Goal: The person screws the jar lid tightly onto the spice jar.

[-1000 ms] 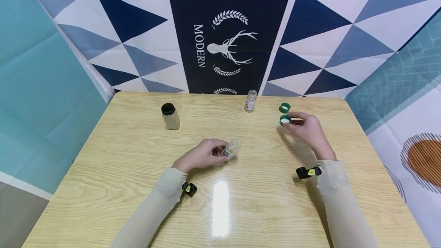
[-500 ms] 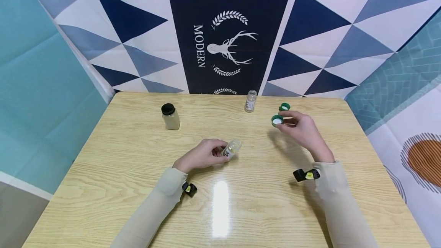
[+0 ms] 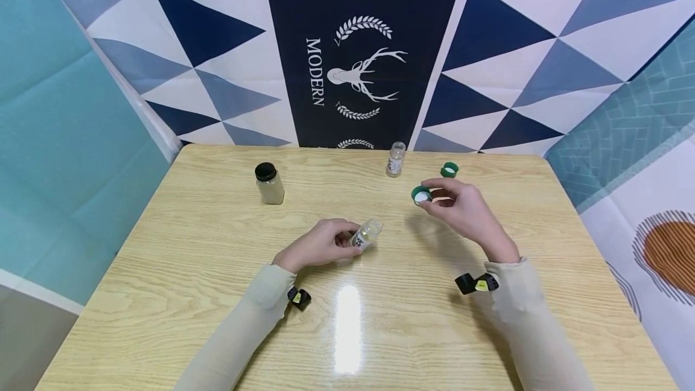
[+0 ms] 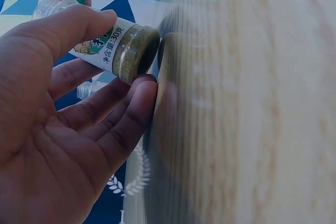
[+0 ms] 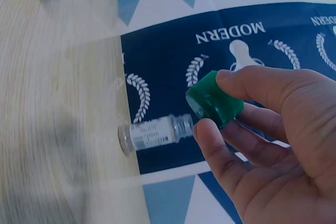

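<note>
My left hand (image 3: pixel 320 243) grips a small clear spice jar (image 3: pixel 367 233), uncapped and tilted to the right just over the table. In the left wrist view the jar (image 4: pixel 123 51) shows a printed label and greenish-brown powder at its base. To the right, my right hand (image 3: pixel 461 207) pinches a green cap (image 3: pixel 421 195) between thumb and fingers, its white inside facing up toward the head camera. The right wrist view shows the cap (image 5: pixel 214 100) held in the air, apart from the jar.
A second clear jar (image 3: pixel 395 160), uncapped, stands at the table's back edge. Another green cap (image 3: pixel 449 169) lies to its right. At the back left stands a black-lidded jar (image 3: pixel 269 184) with pale contents. Patterned cloth (image 3: pixel 217 47) hangs behind the wooden table (image 3: pixel 179 246).
My right hand has moved left with the green cap, away from the other cap and nearer the jar. The left hand and its jar have stayed in place.
</note>
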A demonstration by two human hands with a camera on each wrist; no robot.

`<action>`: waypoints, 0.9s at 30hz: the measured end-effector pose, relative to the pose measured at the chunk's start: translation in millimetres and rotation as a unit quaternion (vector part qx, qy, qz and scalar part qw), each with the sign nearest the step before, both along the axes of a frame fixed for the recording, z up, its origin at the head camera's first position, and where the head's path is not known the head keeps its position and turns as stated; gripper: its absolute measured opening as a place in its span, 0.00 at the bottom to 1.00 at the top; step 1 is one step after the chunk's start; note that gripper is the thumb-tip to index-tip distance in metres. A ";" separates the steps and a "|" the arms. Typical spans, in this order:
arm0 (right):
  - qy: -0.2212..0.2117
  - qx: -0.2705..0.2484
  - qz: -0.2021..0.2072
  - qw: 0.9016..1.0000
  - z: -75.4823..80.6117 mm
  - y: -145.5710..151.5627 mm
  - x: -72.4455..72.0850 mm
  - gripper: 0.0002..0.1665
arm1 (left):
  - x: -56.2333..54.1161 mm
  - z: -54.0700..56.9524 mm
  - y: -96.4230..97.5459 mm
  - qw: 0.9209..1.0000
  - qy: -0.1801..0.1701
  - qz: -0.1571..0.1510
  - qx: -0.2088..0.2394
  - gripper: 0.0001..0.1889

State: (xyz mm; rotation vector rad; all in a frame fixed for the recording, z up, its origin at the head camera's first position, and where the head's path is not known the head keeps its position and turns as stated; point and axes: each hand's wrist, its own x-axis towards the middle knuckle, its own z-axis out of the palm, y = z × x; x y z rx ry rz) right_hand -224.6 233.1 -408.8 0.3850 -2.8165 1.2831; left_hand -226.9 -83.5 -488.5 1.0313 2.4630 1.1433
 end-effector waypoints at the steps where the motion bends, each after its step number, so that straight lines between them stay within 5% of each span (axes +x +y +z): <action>1: -0.001 -0.001 0.002 1.000 0.1 -1.5 0.5 0.24 | -0.2 -0.1 0.1 1.000 0.001 0.000 0.000 0.20; 27: 0.007 -0.005 0.064 0.998 -0.4 -25.1 9.8 0.20 | 0.1 1.8 1.2 1.000 0.005 0.005 -0.002 0.20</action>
